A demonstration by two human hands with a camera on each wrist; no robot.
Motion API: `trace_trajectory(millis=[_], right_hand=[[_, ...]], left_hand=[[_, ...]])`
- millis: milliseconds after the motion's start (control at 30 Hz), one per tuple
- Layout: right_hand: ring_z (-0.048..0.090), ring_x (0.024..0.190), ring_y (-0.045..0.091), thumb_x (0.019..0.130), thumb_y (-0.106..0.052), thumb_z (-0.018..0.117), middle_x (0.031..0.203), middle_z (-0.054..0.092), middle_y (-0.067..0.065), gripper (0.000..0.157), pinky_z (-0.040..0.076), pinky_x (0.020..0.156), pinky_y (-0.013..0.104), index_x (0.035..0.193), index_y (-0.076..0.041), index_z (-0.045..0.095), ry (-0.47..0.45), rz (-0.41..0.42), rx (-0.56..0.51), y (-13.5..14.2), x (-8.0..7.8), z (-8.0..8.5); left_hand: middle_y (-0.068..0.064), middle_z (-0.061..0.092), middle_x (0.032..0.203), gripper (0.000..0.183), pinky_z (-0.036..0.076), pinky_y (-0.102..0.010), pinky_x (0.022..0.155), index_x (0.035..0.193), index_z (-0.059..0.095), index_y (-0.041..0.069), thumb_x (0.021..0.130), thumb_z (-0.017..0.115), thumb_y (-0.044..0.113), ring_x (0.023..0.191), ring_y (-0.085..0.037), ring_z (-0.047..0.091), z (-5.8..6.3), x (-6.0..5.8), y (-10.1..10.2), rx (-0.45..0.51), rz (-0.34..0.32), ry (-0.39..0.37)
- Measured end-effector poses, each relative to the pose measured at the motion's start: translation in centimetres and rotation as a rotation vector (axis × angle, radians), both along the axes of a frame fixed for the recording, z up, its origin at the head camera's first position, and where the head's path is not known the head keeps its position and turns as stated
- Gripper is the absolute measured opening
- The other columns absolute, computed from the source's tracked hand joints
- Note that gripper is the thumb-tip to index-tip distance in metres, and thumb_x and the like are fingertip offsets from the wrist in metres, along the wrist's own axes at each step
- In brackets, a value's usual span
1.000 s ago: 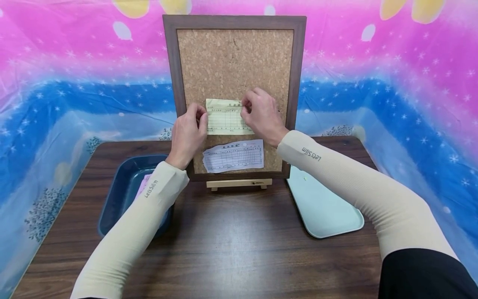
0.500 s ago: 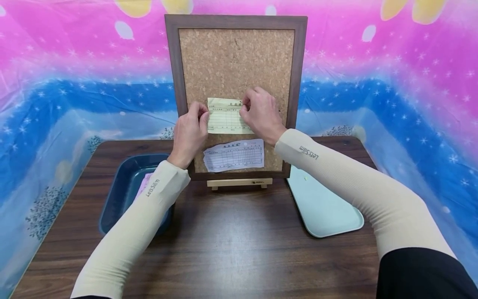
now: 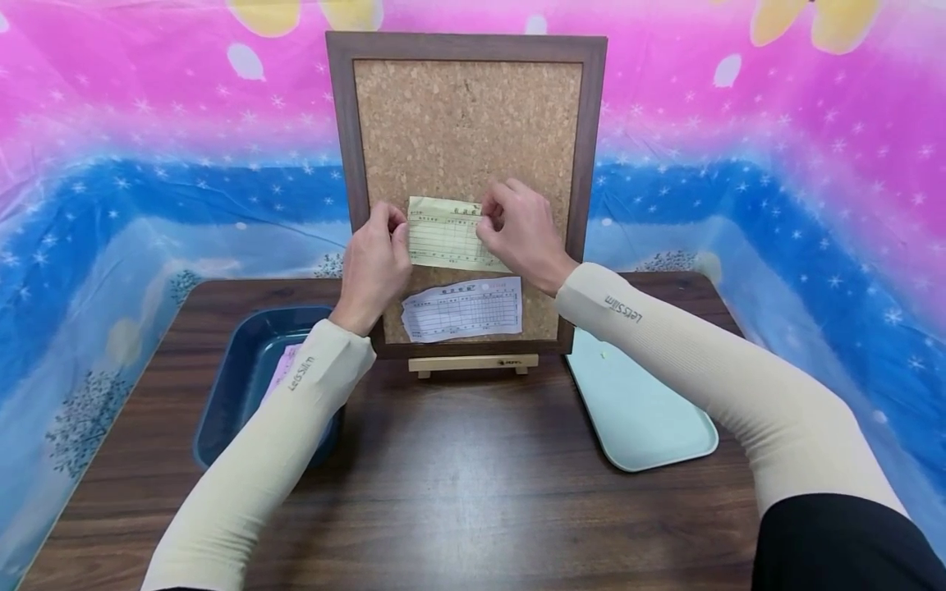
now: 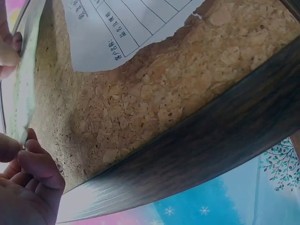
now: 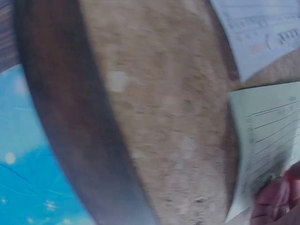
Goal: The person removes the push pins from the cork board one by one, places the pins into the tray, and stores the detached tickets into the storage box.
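Observation:
A pale yellow printed receipt (image 3: 443, 234) lies across the lower half of the framed cork board (image 3: 466, 123), its right end dipping a little. My left hand (image 3: 371, 267) pinches its left edge between thumb and fingers, as the left wrist view also shows. At the upper right, my right hand (image 3: 528, 234) pinches the receipt by its top edge with curled fingers and covers part of that end. In the right wrist view the fingertips (image 5: 274, 199) meet the paper there, inward of its corner. Just below, a white receipt (image 3: 461, 316) with a ragged left edge sits on the cork.
The board leans upright on a small wooden stand (image 3: 473, 363). To the left is a deep blue tray (image 3: 214, 410) with pink paper (image 3: 281, 369), partly behind my left sleeve. A pale green tray (image 3: 650, 435) lies at the right under my right forearm.
My right hand has shifted slightly down and right over the last half second, and the yellow receipt's right end has tilted downward with it. My left hand stays at the left edge.

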State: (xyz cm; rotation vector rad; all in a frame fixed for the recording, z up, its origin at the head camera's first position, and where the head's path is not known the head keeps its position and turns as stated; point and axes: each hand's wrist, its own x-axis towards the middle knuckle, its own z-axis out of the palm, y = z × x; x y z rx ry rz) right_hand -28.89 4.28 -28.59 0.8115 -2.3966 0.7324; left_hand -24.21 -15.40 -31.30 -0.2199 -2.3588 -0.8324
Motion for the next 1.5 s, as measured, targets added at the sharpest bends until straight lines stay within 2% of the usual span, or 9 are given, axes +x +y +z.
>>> trace_trajectory(millis=[167, 300, 467, 900, 1167, 1500], right_hand=[[0.046, 0.069, 0.007, 0.075, -0.009, 0.052, 0.078, 0.048, -0.004, 0.005, 0.038, 0.061, 0.02, 0.078, -0.011, 0.056, 0.089, 0.151, -0.035, 1.0, -0.2, -0.8], [0.046, 0.07, 0.007, 0.075, -0.009, 0.052, 0.078, 0.047, -0.003, 0.005, 0.039, 0.061, 0.02, 0.077, -0.01, 0.056, 0.126, 0.2, -0.049, 1.5, -0.2, -1.1], [0.046, 0.071, 0.007, 0.075, -0.009, 0.053, 0.079, 0.048, -0.003, 0.005, 0.039, 0.061, 0.019, 0.078, -0.01, 0.057, 0.134, 0.202, -0.046, 1.8, -0.1, -1.1], [0.046, 0.071, 0.01, 0.073, -0.007, 0.053, 0.077, 0.048, -0.002, 0.005, 0.038, 0.061, 0.021, 0.076, -0.01, 0.056, 0.19, 0.198, -0.053, 3.2, 0.5, -1.0], [0.046, 0.071, 0.012, 0.073, -0.006, 0.053, 0.077, 0.049, -0.001, 0.005, 0.039, 0.061, 0.023, 0.077, -0.007, 0.057, 0.19, 0.204, -0.051, 4.2, 0.7, -1.2], [0.045, 0.072, 0.011, 0.074, -0.007, 0.055, 0.077, 0.049, -0.001, 0.005, 0.038, 0.061, 0.022, 0.077, -0.009, 0.057, 0.18, 0.198, -0.027, 5.3, 1.3, -1.6]], left_hand=[[-0.004, 0.048, 0.071, 0.014, 0.031, -0.033, 0.05, 0.092, 0.043, 0.009, 0.092, 0.037, 0.022, 0.057, -0.02, 0.044, 0.2, 0.1, -0.3, 0.007, 0.016, 0.015], [-0.005, 0.048, 0.072, 0.014, 0.032, -0.033, 0.051, 0.093, 0.043, 0.008, 0.092, 0.037, 0.021, 0.059, -0.02, 0.045, 0.5, 0.2, -0.5, 0.025, 0.012, 0.021], [-0.005, 0.048, 0.073, 0.015, 0.031, -0.031, 0.051, 0.093, 0.043, 0.007, 0.092, 0.037, 0.021, 0.06, -0.019, 0.044, 0.8, 0.4, -0.9, 0.056, -0.013, 0.035], [-0.005, 0.047, 0.076, 0.017, 0.031, -0.029, 0.054, 0.094, 0.046, 0.005, 0.092, 0.038, 0.019, 0.062, -0.016, 0.042, 1.8, 1.0, -3.3, 0.098, -0.078, 0.13], [-0.006, 0.046, 0.076, 0.018, 0.03, -0.029, 0.055, 0.093, 0.049, 0.004, 0.092, 0.038, 0.018, 0.063, -0.017, 0.041, 2.2, 1.5, -4.3, 0.094, -0.079, 0.134], [-0.006, 0.047, 0.079, 0.017, 0.031, -0.03, 0.056, 0.092, 0.051, 0.004, 0.092, 0.039, 0.016, 0.064, -0.017, 0.041, 2.5, 2.0, -5.2, 0.033, -0.101, 0.122]])
